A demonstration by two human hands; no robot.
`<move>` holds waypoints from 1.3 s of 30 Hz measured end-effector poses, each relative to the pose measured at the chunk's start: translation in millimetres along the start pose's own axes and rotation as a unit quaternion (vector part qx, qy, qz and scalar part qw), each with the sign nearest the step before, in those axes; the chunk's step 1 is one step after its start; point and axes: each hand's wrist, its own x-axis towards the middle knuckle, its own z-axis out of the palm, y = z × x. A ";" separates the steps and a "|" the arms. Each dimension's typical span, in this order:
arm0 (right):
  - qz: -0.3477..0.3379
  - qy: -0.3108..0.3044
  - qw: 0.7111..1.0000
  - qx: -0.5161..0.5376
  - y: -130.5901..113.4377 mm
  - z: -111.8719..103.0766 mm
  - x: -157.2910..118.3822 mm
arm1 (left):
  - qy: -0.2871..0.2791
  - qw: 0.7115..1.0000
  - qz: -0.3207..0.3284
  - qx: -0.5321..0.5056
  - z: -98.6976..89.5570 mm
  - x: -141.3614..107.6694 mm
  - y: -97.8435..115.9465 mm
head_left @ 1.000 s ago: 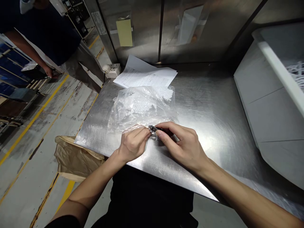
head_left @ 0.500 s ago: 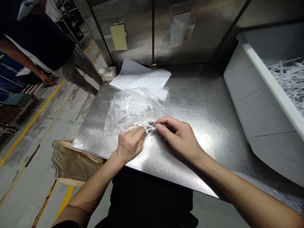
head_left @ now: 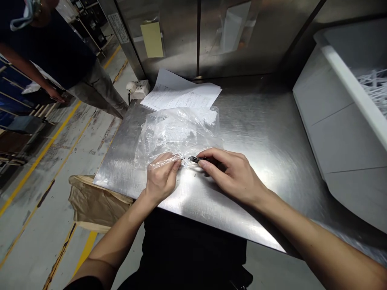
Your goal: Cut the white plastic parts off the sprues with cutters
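A clear plastic bag (head_left: 178,129) with many small white pieces inside lies on the metal table (head_left: 254,133). My left hand (head_left: 161,177) is closed at the bag's near edge, partly under the film, its thumb and finger pinched on something too small to make out. Between the thumb and index finger of my right hand (head_left: 229,173) is a small dark metal tool (head_left: 195,159), its tip pointing left. Small white pieces (head_left: 186,162) show between the two hands. A tiny grey bit (head_left: 195,175) rests on the table just below the tool.
Printed papers (head_left: 181,94) lie behind the bag, beside a power socket (head_left: 139,88). At the right stands a large grey bin (head_left: 338,121) of white strips. A brown sack (head_left: 99,203) is left of the table. A person (head_left: 60,52) stands at the upper left.
My left hand has drawn slightly left, away from the tool. The white strip that curved between my hands looks different, with small white pieces showing there. The camera view has shifted a little.
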 end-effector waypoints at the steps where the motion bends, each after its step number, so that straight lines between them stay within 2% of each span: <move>1: -0.005 0.000 1.000 -0.008 0.7 0.1 -0.1 | 0.000 1.000 0.000 0.001 -0.2 0.3 0.2; 8: -0.021 0.000 0.999 -0.027 2.1 1.2 -1.9 | -0.002 1.000 0.006 0.008 -0.3 0.8 0.5; 17: -0.010 0.005 1.000 -0.015 4.8 5.0 -1.8 | 0.004 1.000 0.022 0.009 1.5 -0.4 -1.5; 24: -0.097 0.031 0.993 -0.058 12.9 8.0 -3.9 | 0.008 0.999 0.032 0.007 2.2 -2.1 -2.7; 30: -0.120 0.041 0.990 -0.055 19.0 10.3 -4.7 | -0.001 1.000 0.021 0.009 0.9 -1.7 -2.7; 33: -0.109 0.045 0.992 -0.046 19.1 11.4 -3.2 | -0.015 1.000 0.008 0.009 1.0 -0.5 -2.3; 39: -0.014 0.058 0.998 -0.029 16.5 9.3 0.8 | -0.032 0.998 -0.042 0.029 1.6 1.3 -2.3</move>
